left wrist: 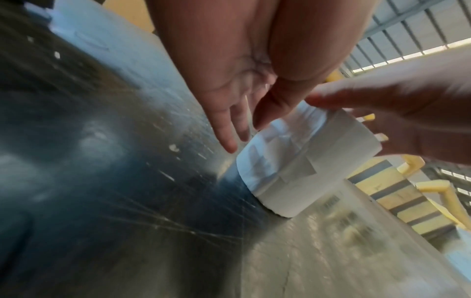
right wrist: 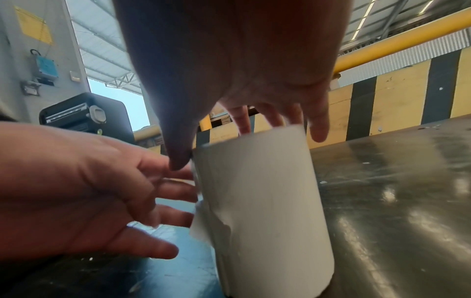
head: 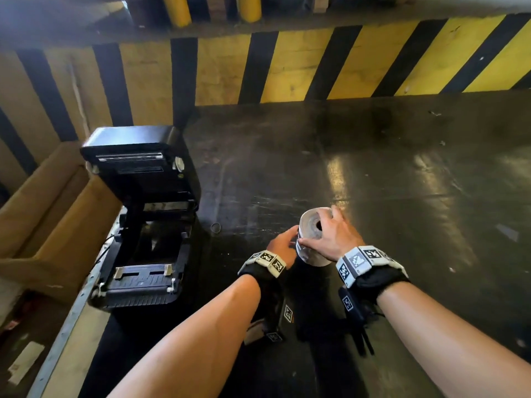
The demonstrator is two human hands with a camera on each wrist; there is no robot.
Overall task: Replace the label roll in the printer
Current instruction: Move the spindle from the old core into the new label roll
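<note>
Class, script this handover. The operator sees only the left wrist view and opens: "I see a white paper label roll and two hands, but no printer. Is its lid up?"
Observer: Yes. In the head view the black plastic label printer stands left of the white paper label roll, lid raised.
Operator: Is an old roll in its bay?
Observer: None shows; the bay looks dark and empty.
Operator: Which way does the new roll's core point?
Observer: Up. The dark core hole faces the head camera, beside the fingers of the right hand gripping the top rim.
</note>
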